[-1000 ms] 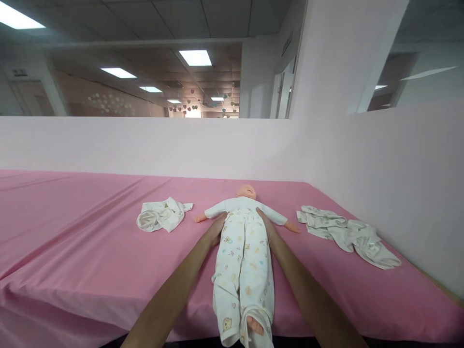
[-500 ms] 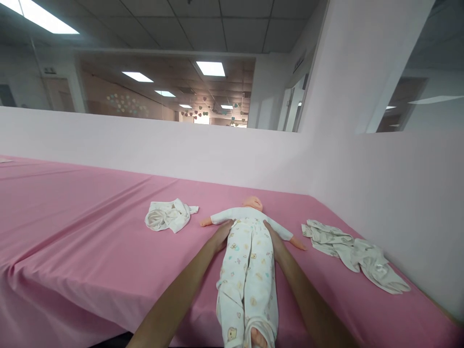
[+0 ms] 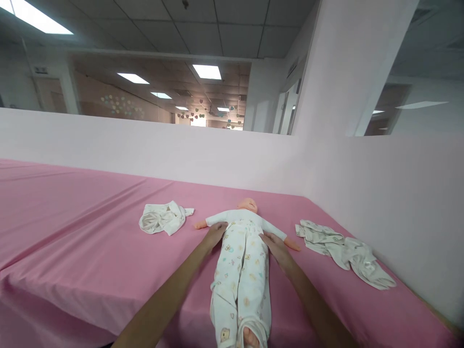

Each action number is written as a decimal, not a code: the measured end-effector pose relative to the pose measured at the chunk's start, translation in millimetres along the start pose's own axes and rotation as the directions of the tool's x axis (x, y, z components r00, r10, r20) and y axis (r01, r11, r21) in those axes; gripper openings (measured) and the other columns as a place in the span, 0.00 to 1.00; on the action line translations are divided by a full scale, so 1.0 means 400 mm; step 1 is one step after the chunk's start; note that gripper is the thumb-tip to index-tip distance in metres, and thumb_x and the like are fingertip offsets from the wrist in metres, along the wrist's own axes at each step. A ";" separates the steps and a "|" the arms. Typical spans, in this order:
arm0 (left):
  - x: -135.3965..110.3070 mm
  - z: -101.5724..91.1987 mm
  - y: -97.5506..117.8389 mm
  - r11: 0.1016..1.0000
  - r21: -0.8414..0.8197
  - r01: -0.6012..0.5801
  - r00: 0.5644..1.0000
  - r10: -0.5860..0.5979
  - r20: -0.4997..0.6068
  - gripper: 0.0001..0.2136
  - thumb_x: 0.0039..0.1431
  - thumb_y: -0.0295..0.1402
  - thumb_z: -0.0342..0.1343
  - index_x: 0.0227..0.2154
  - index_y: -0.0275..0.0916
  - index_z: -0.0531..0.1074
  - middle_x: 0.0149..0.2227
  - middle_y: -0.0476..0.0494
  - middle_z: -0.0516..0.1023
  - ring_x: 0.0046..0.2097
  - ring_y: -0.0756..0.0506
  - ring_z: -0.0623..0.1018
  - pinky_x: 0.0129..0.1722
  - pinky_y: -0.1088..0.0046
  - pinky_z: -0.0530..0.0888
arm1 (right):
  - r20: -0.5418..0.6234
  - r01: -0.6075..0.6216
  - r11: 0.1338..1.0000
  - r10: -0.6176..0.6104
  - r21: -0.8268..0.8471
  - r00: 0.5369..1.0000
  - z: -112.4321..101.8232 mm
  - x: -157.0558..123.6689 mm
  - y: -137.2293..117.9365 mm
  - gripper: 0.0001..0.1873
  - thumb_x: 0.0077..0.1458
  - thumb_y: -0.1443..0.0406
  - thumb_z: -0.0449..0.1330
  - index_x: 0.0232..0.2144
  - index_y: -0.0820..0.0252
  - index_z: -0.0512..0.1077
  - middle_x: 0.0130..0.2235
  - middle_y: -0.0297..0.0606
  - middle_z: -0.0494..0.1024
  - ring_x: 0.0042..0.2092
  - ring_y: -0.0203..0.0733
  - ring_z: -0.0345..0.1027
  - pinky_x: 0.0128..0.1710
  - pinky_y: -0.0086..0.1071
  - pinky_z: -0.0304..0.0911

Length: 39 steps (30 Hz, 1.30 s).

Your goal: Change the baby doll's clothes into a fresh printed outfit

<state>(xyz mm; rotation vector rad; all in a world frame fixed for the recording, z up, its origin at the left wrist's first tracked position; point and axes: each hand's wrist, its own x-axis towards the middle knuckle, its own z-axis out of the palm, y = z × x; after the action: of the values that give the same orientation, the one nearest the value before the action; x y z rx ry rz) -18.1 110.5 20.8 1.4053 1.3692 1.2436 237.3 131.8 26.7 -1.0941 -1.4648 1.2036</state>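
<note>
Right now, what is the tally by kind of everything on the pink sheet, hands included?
doll: 1
loose garments: 2, the white one and the printed one
hands: 2, the left hand and the right hand, both at the doll's waist
Total: 5

Both arms bare, stretched fwd from bottom edge of view and converging slightly toward centre; L forearm enters from lower left, R forearm from lower right, elbows out of frame. L hand palm down, fingers bunched and bent at the tips, grip not resolvable; R hand palm down, fingers extended and together, pointing fwd-left, sitting a bit nearer the body than L. Hands apart, not touching each other, wrists approx straight
</note>
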 end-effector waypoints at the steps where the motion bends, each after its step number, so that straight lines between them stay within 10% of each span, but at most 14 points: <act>1: -0.008 -0.011 0.001 1.000 0.001 -0.011 1.000 0.011 0.012 0.26 0.59 0.54 0.49 0.47 0.36 0.73 0.58 0.36 0.72 0.56 0.38 0.72 0.56 0.62 0.67 | 0.033 0.003 1.000 -0.002 -0.021 0.999 -0.011 -0.002 0.004 0.25 0.47 0.51 0.66 0.45 0.56 0.76 0.50 0.43 0.78 0.54 0.53 0.70 0.57 0.45 0.63; 10: -0.020 -0.026 0.001 0.999 0.043 -0.005 0.996 0.002 0.089 0.30 0.51 0.53 0.61 0.50 0.38 0.67 0.55 0.36 0.71 0.54 0.39 0.71 0.53 0.65 0.66 | 0.155 0.067 0.991 -0.049 -0.114 0.987 -0.029 0.042 0.003 0.36 0.43 0.53 0.70 0.53 0.55 0.66 0.58 0.44 0.69 0.59 0.49 0.63 0.58 0.42 0.61; 21: -0.032 -0.003 0.021 0.987 0.091 -0.135 0.989 0.127 0.081 0.18 0.53 0.51 0.56 0.27 0.40 0.62 0.32 0.48 0.68 0.37 0.45 0.68 0.39 0.68 0.66 | 0.154 0.227 0.883 -0.179 -0.410 0.972 -0.013 0.020 -0.005 0.20 0.51 0.50 0.61 0.24 0.57 0.61 0.28 0.30 0.63 0.33 0.39 0.60 0.33 0.32 0.57; 26: -0.076 -0.018 0.034 0.990 0.049 -0.134 0.981 0.125 0.145 0.21 0.51 0.51 0.59 0.41 0.41 0.67 0.50 0.42 0.70 0.45 0.43 0.71 0.46 0.66 0.68 | 0.227 0.185 0.913 -0.105 -0.365 0.968 -0.030 -0.021 -0.011 0.24 0.48 0.49 0.65 0.40 0.56 0.67 0.44 0.37 0.72 0.46 0.46 0.67 0.43 0.37 0.63; 31: -0.090 -0.012 0.031 0.988 0.142 -0.064 0.983 0.038 0.179 0.27 0.49 0.51 0.62 0.45 0.40 0.64 0.45 0.42 0.70 0.44 0.43 0.70 0.43 0.67 0.68 | 0.290 0.137 0.947 -0.050 -0.290 0.956 -0.037 -0.052 -0.001 0.38 0.42 0.50 0.70 0.52 0.55 0.62 0.53 0.42 0.70 0.53 0.50 0.66 0.48 0.39 0.64; 39: -0.104 0.006 0.025 0.911 0.300 -0.283 0.959 0.270 0.084 0.18 0.56 0.51 0.54 0.28 0.41 0.61 0.34 0.47 0.67 0.38 0.44 0.67 0.38 0.68 0.66 | 0.194 0.327 0.714 -0.264 -0.619 0.945 -0.013 -0.082 0.016 0.20 0.54 0.47 0.58 0.26 0.57 0.65 0.32 0.36 0.71 0.37 0.46 0.65 0.39 0.40 0.62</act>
<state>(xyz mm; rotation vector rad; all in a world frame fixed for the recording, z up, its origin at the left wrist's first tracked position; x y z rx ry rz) -11.0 68.6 25.2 1.8882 1.4168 1.2026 249.2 101.4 17.4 -1.1829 -2.1247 0.5121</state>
